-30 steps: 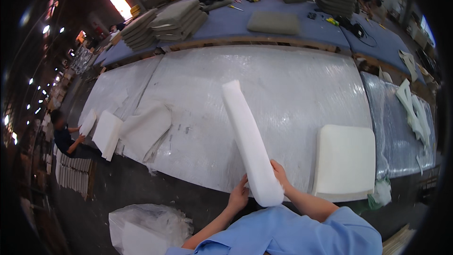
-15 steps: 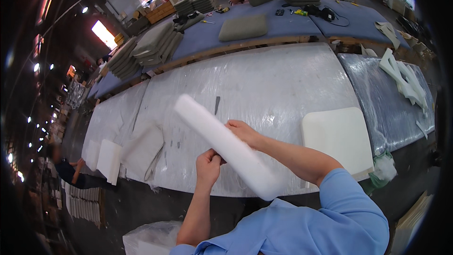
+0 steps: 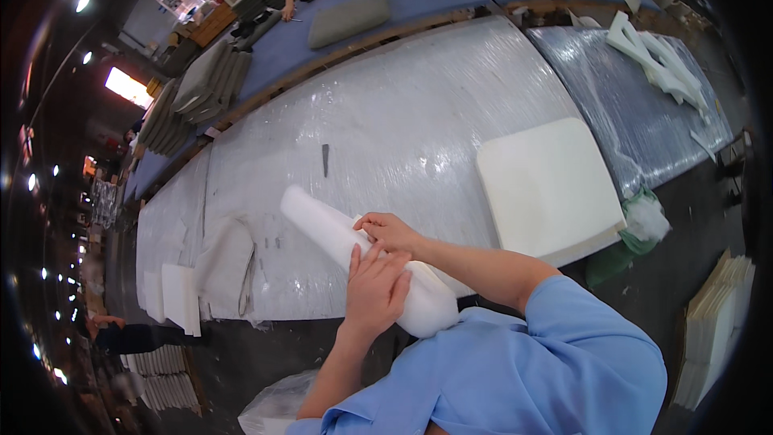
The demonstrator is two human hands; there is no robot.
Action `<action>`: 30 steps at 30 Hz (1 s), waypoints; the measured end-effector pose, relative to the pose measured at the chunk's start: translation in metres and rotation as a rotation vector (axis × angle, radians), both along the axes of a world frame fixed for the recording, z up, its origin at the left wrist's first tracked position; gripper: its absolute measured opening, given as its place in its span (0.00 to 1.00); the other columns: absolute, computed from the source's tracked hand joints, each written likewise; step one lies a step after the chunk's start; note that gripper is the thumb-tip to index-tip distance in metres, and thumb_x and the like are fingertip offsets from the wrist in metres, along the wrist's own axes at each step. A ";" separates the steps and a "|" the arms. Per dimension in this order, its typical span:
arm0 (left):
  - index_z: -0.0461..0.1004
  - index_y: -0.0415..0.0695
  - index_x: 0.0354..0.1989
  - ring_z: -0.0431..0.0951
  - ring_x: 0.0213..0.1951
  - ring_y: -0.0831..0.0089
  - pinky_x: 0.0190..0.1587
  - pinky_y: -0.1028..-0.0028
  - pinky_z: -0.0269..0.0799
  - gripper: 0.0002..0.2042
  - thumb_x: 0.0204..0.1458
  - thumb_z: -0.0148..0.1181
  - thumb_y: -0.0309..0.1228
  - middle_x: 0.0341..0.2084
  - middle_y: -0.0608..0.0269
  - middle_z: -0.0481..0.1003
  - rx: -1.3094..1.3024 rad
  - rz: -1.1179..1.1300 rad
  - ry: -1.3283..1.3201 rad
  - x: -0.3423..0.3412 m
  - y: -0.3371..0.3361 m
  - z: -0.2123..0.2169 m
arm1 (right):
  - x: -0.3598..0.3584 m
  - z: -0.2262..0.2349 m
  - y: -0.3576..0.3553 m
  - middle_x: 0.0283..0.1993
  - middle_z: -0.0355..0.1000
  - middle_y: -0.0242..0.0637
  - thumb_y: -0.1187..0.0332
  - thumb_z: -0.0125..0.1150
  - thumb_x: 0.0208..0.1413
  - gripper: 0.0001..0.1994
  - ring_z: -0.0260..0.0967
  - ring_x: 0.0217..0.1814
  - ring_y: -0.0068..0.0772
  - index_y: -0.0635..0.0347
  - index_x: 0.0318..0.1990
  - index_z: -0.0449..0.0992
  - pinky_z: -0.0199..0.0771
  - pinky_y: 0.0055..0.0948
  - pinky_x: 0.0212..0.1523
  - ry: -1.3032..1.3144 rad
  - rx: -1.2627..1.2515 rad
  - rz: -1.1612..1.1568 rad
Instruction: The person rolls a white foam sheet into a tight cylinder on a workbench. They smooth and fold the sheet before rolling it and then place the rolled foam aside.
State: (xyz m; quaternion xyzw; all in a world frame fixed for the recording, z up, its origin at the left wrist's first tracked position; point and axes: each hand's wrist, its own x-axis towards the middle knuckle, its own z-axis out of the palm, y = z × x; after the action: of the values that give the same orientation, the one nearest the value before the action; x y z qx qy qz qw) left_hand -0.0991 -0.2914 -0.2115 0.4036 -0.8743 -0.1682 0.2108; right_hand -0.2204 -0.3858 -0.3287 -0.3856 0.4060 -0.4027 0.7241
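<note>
A long white padded piece (image 3: 316, 221), soft like wadding and seen edge-on, slants from the table toward my body. My left hand (image 3: 374, 294) lies over its near side, fingers stretched across the surface. At the far edge, my right hand (image 3: 390, 234) has its fingers curled, pinching the rim of the white padding. The lower end rests against my blue shirt. To the right, a cream foam cushion pad (image 3: 551, 185) lies flat on the plastic-covered table (image 3: 386, 105). What the fingertips of my right hand hold underneath is partly hidden.
A dark strip (image 3: 325, 159) lies on the table. At left are a grey fabric cover (image 3: 225, 262) and white foam pieces (image 3: 179, 298). Beyond, a blue table (image 3: 282, 52) bears grey cushions (image 3: 350, 18); a person reaches over it. White foam offcuts (image 3: 656, 60) lie at right.
The white padded piece has come nearer my body. My left hand has gone from gripping its underside to lying flat on it. My view has shifted, and the far person now reaches onto the blue table.
</note>
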 end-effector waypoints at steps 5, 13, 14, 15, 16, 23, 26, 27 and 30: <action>0.82 0.47 0.31 0.75 0.55 0.56 0.75 0.46 0.45 0.07 0.57 0.59 0.32 0.37 0.65 0.81 -0.066 -0.035 -0.107 0.003 -0.009 0.005 | -0.060 -0.028 0.040 0.42 0.80 0.41 0.66 0.53 0.68 0.13 0.77 0.43 0.36 0.55 0.55 0.79 0.75 0.35 0.47 0.545 -0.290 0.204; 0.79 0.45 0.27 0.75 0.51 0.56 0.74 0.46 0.46 0.07 0.55 0.56 0.31 0.32 0.65 0.81 -0.115 -0.021 -0.032 0.023 -0.026 -0.004 | -0.116 -0.096 0.190 0.61 0.72 0.54 0.57 0.71 0.55 0.41 0.71 0.64 0.56 0.53 0.74 0.59 0.72 0.52 0.61 1.113 -0.090 0.456; 0.79 0.45 0.27 0.76 0.50 0.56 0.74 0.46 0.47 0.08 0.55 0.56 0.30 0.31 0.65 0.81 -0.124 -0.025 -0.018 0.022 -0.031 -0.006 | -0.104 -0.095 0.196 0.63 0.69 0.53 0.57 0.71 0.55 0.42 0.70 0.66 0.56 0.53 0.75 0.57 0.73 0.52 0.61 1.122 -0.114 0.487; 0.78 0.45 0.26 0.76 0.49 0.56 0.73 0.46 0.47 0.08 0.55 0.55 0.30 0.29 0.64 0.80 -0.141 -0.029 -0.002 0.020 -0.037 -0.005 | -0.095 -0.099 0.200 0.61 0.69 0.53 0.57 0.72 0.54 0.43 0.70 0.65 0.57 0.53 0.75 0.57 0.73 0.52 0.61 1.117 -0.108 0.422; 0.78 0.44 0.26 0.76 0.47 0.56 0.73 0.47 0.48 0.09 0.56 0.54 0.30 0.28 0.64 0.80 -0.156 -0.031 0.024 0.022 -0.046 -0.003 | -0.084 -0.104 0.199 0.60 0.68 0.53 0.57 0.73 0.53 0.44 0.69 0.63 0.57 0.53 0.75 0.57 0.72 0.52 0.61 1.110 -0.112 0.358; 0.75 0.42 0.23 0.77 0.36 0.61 0.69 0.56 0.56 0.21 0.68 0.40 0.32 0.25 0.59 0.79 -0.043 0.084 0.255 0.072 -0.121 0.024 | -0.072 -0.075 0.183 0.55 0.68 0.51 0.60 0.77 0.47 0.44 0.71 0.58 0.55 0.55 0.72 0.61 0.75 0.50 0.54 1.109 -0.397 0.124; 0.76 0.41 0.23 0.77 0.32 0.62 0.59 0.62 0.66 0.26 0.72 0.36 0.36 0.24 0.57 0.79 0.043 0.184 0.363 0.100 -0.149 0.025 | -0.063 -0.061 0.172 0.50 0.69 0.48 0.61 0.77 0.44 0.38 0.73 0.53 0.52 0.55 0.65 0.68 0.76 0.47 0.50 1.157 -0.507 -0.018; 0.76 0.40 0.23 0.76 0.30 0.63 0.54 0.64 0.69 0.28 0.73 0.34 0.37 0.24 0.57 0.80 0.015 0.188 0.363 0.104 -0.160 0.024 | -0.064 -0.063 0.165 0.48 0.69 0.47 0.61 0.76 0.43 0.34 0.73 0.52 0.51 0.56 0.60 0.70 0.77 0.47 0.48 1.128 -0.558 -0.084; 0.77 0.39 0.23 0.75 0.26 0.64 0.42 0.66 0.72 0.31 0.75 0.32 0.42 0.24 0.57 0.80 0.076 0.323 0.491 0.135 -0.189 0.025 | -0.064 -0.062 0.133 0.43 0.70 0.43 0.62 0.75 0.40 0.24 0.74 0.47 0.50 0.56 0.47 0.76 0.78 0.46 0.45 1.056 -0.711 -0.222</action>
State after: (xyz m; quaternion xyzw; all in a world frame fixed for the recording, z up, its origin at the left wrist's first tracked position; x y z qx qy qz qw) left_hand 0.0356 -0.4804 -0.1867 0.4921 -0.7147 -0.2577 0.4249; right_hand -0.2840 -0.2527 -0.3905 -0.7038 0.5870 -0.3413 0.2089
